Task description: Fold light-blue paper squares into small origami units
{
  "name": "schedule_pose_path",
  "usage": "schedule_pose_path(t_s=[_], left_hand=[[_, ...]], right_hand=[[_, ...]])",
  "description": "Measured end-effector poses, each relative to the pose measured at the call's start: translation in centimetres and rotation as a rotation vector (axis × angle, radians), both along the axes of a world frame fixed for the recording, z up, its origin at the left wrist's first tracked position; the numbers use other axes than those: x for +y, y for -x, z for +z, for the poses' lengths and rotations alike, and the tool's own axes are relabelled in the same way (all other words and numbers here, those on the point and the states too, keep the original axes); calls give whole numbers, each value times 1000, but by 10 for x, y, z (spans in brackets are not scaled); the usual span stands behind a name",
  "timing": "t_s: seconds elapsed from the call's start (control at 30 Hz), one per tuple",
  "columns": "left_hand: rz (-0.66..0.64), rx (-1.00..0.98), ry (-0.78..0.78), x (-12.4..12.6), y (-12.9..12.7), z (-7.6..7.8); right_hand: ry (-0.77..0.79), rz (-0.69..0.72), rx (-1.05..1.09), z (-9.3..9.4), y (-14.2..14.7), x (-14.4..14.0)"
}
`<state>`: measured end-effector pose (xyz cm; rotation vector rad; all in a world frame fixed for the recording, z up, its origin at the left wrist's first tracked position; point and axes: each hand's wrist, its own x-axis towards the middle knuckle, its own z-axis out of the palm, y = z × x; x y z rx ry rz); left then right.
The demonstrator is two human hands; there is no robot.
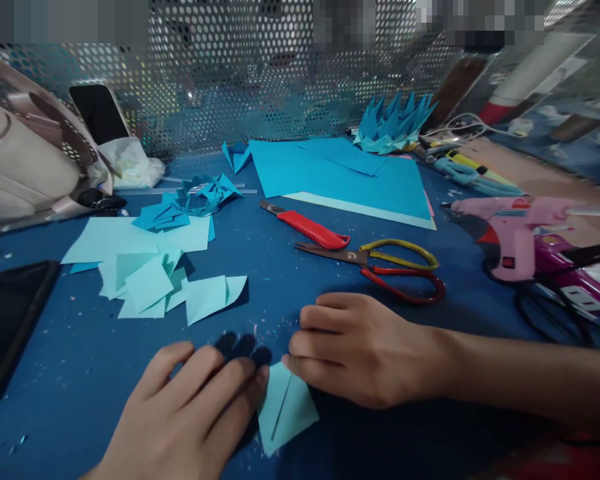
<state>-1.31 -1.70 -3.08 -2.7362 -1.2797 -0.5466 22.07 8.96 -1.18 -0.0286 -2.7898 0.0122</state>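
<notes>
One pale-blue, four-cornered paper piece (293,413), marked by a straight dark line, is laid near centre. Its left edge is touched by the bent fingers of the left hand (195,400), its far corner by the curled right hand (365,350); with thumbs hidden, whether it is pinched cannot be told. One ribbed red box cutter (314,229) and one pair of scissors (360,255) are set farther. At left, paper squares (149,283) are overlapped past counting.

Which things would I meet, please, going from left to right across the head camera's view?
Flat black phone, overlapping loose pale-blue paper pieces, small pale-blue paper piece with a dark line down it, metal scissors with yellow and red handles, pink plastic glue gun.
</notes>
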Motion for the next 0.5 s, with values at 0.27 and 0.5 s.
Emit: schedule_pose_path(t_s=[0.27, 0.5], left_hand=[[17, -25, -5, -2, -3, 1], [-156, -15, -120, -5, -6, -1]], right_hand=[[-5, 20, -31, -1, 0, 2], [30, 33, -66, 4, -1, 4]])
